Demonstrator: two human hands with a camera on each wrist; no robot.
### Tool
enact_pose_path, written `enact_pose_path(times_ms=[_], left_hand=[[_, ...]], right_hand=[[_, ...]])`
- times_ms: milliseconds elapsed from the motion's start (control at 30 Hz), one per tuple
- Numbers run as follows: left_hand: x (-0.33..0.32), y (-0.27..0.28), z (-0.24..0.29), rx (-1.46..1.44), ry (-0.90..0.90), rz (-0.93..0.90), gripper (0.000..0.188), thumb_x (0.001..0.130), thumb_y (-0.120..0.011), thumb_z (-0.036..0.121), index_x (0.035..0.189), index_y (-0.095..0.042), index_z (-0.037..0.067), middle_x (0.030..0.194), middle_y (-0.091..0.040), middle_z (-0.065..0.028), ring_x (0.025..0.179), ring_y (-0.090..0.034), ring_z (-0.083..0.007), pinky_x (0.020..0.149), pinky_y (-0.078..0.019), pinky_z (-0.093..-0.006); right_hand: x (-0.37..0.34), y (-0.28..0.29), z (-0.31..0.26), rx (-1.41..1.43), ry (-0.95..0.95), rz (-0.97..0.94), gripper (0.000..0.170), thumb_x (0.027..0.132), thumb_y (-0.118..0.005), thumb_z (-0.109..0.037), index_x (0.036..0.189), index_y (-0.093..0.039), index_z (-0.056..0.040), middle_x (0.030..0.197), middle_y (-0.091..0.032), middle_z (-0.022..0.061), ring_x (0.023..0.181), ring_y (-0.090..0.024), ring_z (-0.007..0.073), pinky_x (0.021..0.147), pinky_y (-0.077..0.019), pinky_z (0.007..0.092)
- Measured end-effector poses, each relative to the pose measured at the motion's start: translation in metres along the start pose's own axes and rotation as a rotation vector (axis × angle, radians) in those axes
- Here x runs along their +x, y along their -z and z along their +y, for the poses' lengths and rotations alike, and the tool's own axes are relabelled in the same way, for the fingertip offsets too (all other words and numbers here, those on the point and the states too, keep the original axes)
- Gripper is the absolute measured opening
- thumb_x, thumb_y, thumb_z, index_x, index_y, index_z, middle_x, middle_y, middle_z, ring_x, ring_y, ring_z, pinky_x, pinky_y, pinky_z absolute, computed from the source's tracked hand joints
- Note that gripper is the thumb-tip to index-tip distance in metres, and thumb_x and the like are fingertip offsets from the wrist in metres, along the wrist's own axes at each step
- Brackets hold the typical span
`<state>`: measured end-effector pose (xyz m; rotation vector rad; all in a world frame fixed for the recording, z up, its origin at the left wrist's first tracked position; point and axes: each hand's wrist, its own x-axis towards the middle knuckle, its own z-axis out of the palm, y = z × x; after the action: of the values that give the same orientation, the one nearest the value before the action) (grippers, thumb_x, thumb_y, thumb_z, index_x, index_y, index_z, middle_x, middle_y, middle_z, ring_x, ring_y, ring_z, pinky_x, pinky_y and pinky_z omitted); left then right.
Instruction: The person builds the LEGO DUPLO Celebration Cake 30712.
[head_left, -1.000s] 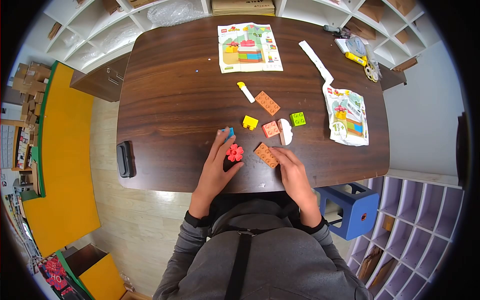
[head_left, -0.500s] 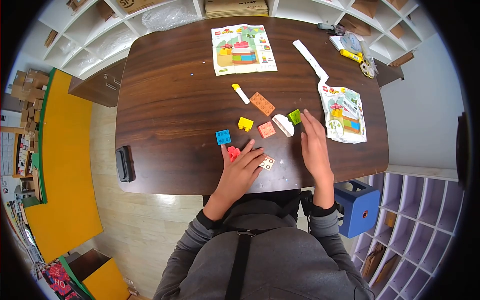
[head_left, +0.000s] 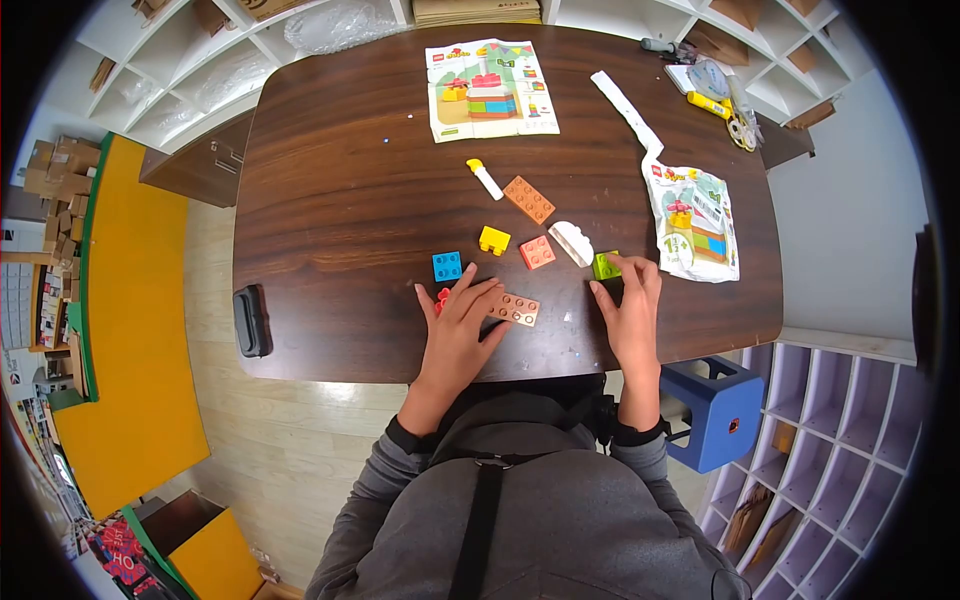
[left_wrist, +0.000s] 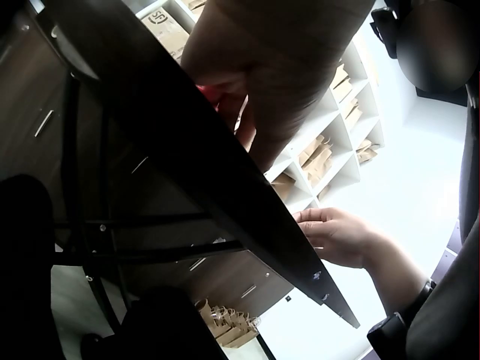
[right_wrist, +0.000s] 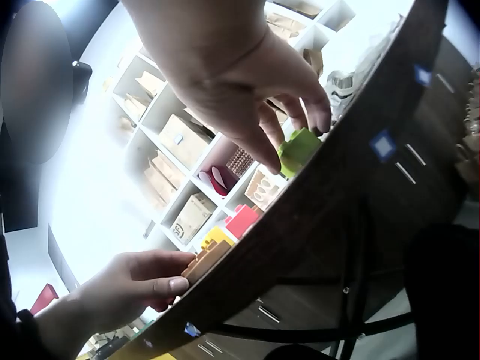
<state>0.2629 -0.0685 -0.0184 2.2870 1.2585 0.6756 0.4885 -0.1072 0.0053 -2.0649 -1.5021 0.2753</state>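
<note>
At my far left, the black case [head_left: 251,320] is lying near the edge of the table [head_left: 320,320]. Next come the blue brick [head_left: 446,266] and, partly under my fingers, the red flower piece [head_left: 443,297]. My left hand [head_left: 455,335] is resting low over them, its thumb and fingers pinching the near end of an orange-brown brick [head_left: 519,309]; how firmly, I can't tell. Beyond that hand, the white stick with a yellow tip [head_left: 485,180], the yellow brick [head_left: 493,240] and a second orange-brown brick [head_left: 528,200] are lying loose, followed by the coral brick [head_left: 537,253] and the white rounded piece [head_left: 571,244]. Further right, my right hand [head_left: 633,310] is gripping the green brick [head_left: 604,266] on the tabletop, thumb on one side, fingers on the other. The opened packet [head_left: 695,230] is lying beyond it.

I seem to be at the step of taking hold of single bricks and arranging them. I judge the next move is calling for a secure pinch on the green brick's sides, keeping it level and clear of the white piece, while my left hand is steadying its own brick.
</note>
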Motion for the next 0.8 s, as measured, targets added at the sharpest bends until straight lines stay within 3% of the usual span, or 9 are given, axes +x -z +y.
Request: enact_pose_path(times_ms=[100,267,367,500,600,800], left_hand=[[-0.002,0.000,-0.004,-0.002,0.015,-0.009,0.045,0.074,-0.075,0.018,0.115,-0.059,0.014,0.119,-0.059,0.0004,0.127,-0.044,-0.0227,0.103,-0.0047,-0.0700],[-0.001,-0.002,-0.003,-0.008,0.065,0.034,0.046,0.072,-0.076,0.021,0.113,-0.059,0.013,0.111,-0.061,0.0007,0.120,-0.050,-0.0218,0.104,-0.0054,-0.0681],[-0.001,0.000,-0.003,-0.021,0.081,0.023,0.048,0.072,-0.076,0.023,0.115,-0.058,0.013,0.109,-0.062,-0.0019,0.117,-0.052,-0.0219,0.104,-0.0058,-0.0678],[0.000,0.000,-0.003,-0.041,0.091,0.017,0.049,0.071,-0.076,0.023,0.115,-0.058,0.012,0.108,-0.062,-0.0046,0.113,-0.054,-0.0220,0.105,-0.0052,-0.0676],[0.000,-0.001,-0.005,-0.057,0.119,0.025,0.045,0.069,-0.078,0.026,0.109,-0.062,0.012,0.102,-0.064,-0.0001,0.115,-0.053,-0.0194,0.106,-0.0037,-0.0650],[0.001,-0.002,-0.006,-0.058,0.125,0.029,0.041,0.070,-0.077,0.027,0.107,-0.064,0.013,0.105,-0.064,-0.0023,0.112,-0.055,-0.0197,0.107,-0.0024,-0.0636]], right_hand=[[-0.005,-0.007,0.004,0.034,0.050,0.121,0.033,0.076,-0.068,-0.002,0.107,-0.057,-0.0027,0.108,-0.052,0.0158,0.103,-0.049,0.0338,0.085,-0.0414,0.0392],[-0.007,-0.002,0.002,0.195,0.044,-0.057,0.031,0.074,-0.071,-0.004,0.103,-0.059,-0.0021,0.095,-0.059,0.0133,0.086,-0.060,0.0279,0.073,-0.0488,0.0349],[-0.011,0.003,-0.018,0.330,0.042,-0.109,0.034,0.073,-0.072,-0.004,0.105,-0.059,-0.0031,0.099,-0.056,0.0149,0.086,-0.058,0.0331,0.074,-0.0471,0.0369],[-0.015,0.004,-0.048,0.366,0.136,-0.115,0.034,0.073,-0.074,-0.007,0.104,-0.062,-0.0027,0.099,-0.055,0.0132,0.087,-0.058,0.0282,0.075,-0.0480,0.0351],[-0.017,-0.011,-0.056,0.377,0.137,-0.107,0.033,0.074,-0.074,-0.009,0.104,-0.062,-0.0024,0.100,-0.053,0.0134,0.088,-0.058,0.0281,0.075,-0.0478,0.0353],[-0.017,-0.040,-0.054,0.375,0.149,-0.152,0.037,0.074,-0.076,-0.014,0.103,-0.057,-0.0009,0.096,-0.047,0.0143,0.089,-0.053,0.0303,0.075,-0.0463,0.0373]])
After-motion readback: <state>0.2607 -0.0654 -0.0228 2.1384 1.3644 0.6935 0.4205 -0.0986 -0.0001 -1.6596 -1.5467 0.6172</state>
